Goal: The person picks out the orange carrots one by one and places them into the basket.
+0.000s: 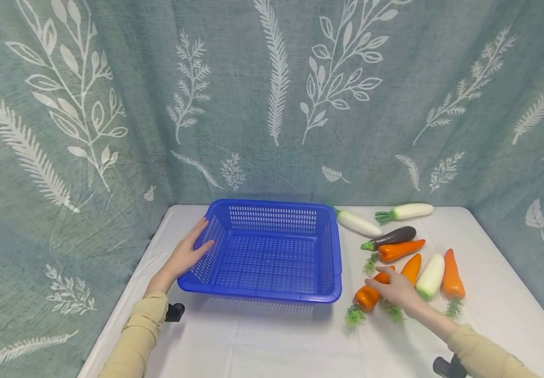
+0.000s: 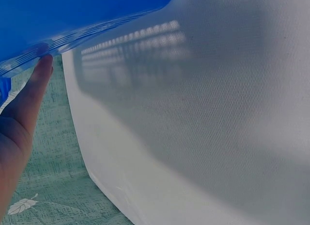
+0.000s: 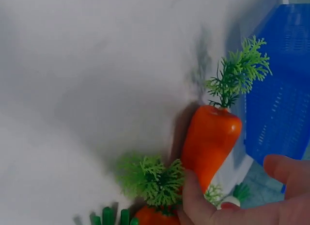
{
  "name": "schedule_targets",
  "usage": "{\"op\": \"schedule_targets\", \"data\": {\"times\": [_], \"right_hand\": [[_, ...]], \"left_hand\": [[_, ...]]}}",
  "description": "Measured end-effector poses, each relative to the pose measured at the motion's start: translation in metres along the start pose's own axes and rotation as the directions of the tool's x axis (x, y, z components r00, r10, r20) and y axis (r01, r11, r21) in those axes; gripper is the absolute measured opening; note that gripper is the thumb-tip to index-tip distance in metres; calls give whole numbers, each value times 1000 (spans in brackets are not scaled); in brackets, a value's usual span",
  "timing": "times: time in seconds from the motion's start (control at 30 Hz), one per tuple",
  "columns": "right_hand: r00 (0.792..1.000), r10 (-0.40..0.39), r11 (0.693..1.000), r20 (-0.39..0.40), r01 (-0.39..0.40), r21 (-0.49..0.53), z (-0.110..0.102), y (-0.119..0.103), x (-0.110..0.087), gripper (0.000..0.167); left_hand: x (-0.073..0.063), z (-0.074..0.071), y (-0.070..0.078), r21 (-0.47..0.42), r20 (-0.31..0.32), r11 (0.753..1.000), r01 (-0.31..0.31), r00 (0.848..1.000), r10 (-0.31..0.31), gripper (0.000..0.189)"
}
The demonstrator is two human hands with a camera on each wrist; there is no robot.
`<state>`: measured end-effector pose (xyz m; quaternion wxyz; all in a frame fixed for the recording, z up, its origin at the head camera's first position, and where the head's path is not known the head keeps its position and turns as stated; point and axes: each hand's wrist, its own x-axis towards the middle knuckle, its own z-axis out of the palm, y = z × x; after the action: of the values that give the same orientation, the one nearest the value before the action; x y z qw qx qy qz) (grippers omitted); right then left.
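My left hand rests against the left side of a blue plastic basket, its fingers straight and thumb spread over the rim. In the left wrist view one extended digit touches the basket's edge. My right hand is over an orange carrot with a green leafy top, at the right. In the right wrist view a fingertip meets the carrot, while the thumb stands apart from it. Another carrot lies close by, partly hidden.
More vegetables lie on the white table at right: carrots, an eggplant, white radishes and a pale white-green vegetable. A patterned green curtain hangs behind.
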<state>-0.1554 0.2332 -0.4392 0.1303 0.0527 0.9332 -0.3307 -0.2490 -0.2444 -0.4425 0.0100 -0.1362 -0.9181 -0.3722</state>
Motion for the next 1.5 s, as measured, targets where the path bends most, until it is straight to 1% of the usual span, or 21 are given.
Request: {"op": "schedule_targets", "data": {"times": [0.17,0.47,0.67,0.93,1.13,1.27,1.5], "right_hand": [[1000,-14,1000,-15,14,-27,8,0,4,63],[1000,-10,999,-25,9,-36,18,-1,12,56],[1000,15,1000,-17,-15,2,19,-2,14,55],[999,41,998,-9,-41,58,20,-2,18,56],[998,69,992,15,-70,108,19,-1,20,56],[996,86,989,24,-88,119,19,0,20,55],[996,83,988,30,-86,126,18,1,21,55]], "left_hand": [[-1,-1,-1,-2,-3,1000,4,1000,-4,63],[0,0,-2,-12,0,1000,5,1000,-5,63],[1,0,-2,-28,3,1000,2,1000,-2,62],[1,0,-3,-27,10,1000,5,1000,-4,62],[0,0,-3,-27,4,1000,8,1000,-8,60],[0,0,-2,-36,3,999,8,1000,-8,58],[0,0,-2,-28,-11,1000,-13,1000,13,51]]}}
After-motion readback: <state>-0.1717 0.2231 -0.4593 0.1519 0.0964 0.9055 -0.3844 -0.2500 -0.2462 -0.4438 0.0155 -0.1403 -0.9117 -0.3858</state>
